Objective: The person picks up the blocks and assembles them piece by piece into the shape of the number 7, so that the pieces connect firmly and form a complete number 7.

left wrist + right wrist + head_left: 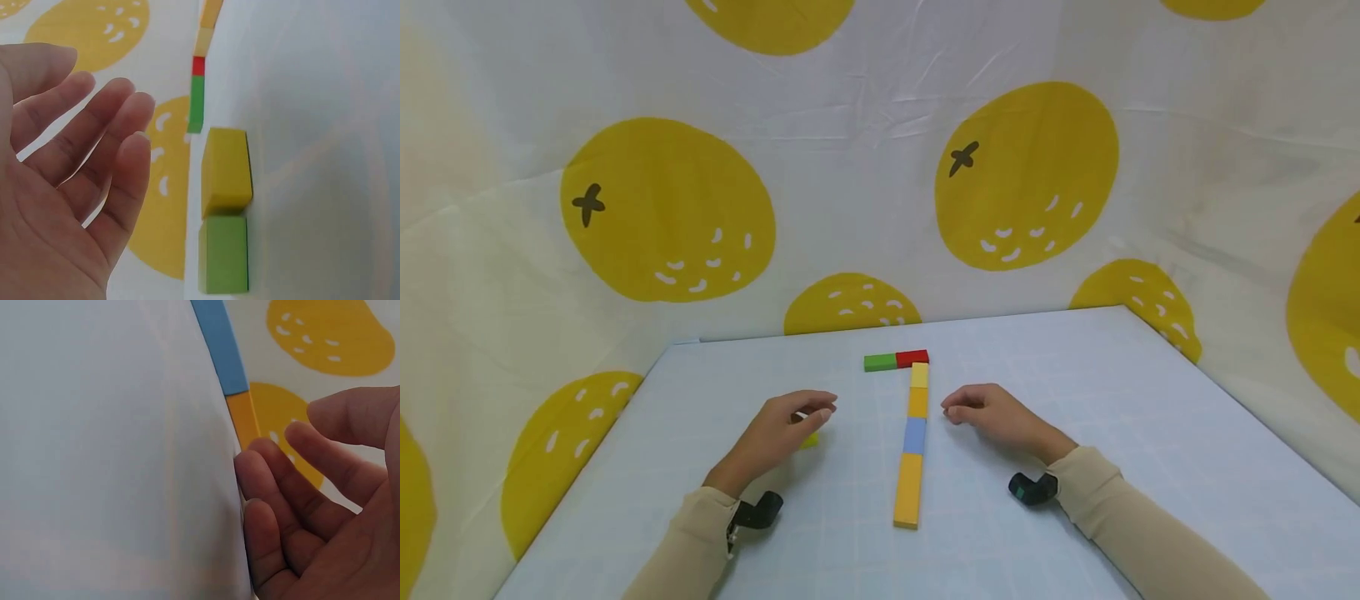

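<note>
My left hand hovers over the left half of the table, fingers loosely bent and nothing between them. Beneath it lies a yellow block, mostly hidden by the hand in the head view, with a green block beside it. To the right of a line of blocks, my right hand holds nothing, its fingers relaxed and low over the table. That line runs away from me: a long orange block, a blue block, a shorter orange block and a pale yellow block.
At the line's far end, a red block and a green block lie end to end, pointing left. A pale checked cloth covers the table. Behind it hangs a white curtain printed with yellow fruit.
</note>
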### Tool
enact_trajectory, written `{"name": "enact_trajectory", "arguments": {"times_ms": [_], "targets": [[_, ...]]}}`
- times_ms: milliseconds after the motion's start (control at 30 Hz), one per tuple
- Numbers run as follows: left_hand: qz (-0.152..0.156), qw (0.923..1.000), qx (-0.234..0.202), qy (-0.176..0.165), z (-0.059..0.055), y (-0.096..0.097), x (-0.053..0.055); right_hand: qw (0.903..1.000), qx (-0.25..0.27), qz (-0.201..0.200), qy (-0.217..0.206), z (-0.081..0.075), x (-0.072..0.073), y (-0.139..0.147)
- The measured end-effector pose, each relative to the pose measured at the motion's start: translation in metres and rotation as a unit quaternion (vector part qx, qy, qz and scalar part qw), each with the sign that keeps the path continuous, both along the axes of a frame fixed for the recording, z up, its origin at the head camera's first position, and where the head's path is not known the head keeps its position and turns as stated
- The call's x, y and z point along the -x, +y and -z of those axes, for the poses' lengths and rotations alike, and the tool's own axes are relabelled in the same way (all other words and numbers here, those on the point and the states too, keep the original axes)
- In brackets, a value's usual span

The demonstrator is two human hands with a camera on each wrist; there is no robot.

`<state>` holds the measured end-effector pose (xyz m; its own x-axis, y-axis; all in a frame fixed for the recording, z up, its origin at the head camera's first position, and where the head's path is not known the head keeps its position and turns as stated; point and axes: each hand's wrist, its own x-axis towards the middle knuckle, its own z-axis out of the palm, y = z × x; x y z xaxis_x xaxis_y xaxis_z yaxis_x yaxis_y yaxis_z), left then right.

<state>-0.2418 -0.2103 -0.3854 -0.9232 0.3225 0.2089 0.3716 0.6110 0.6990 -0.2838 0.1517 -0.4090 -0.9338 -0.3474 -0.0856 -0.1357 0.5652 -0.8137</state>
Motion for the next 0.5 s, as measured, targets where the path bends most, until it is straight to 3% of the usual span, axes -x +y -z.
{"name": "enact_trajectory", "arguments": {"times_ms": [267,500], "targets": [[-0.018,0.9998,0.002,0.003,0.009,-0.010,0.003,0.9997,0.003,-0.024,-0.005,0.001,-0.009,-0.003],[-0.053,0.9986,-0.006,0.003,0.007,-0.024,-0.002,0.9976,0.010,-0.065,0.020,-0.003,-0.016,-0.007]]}}
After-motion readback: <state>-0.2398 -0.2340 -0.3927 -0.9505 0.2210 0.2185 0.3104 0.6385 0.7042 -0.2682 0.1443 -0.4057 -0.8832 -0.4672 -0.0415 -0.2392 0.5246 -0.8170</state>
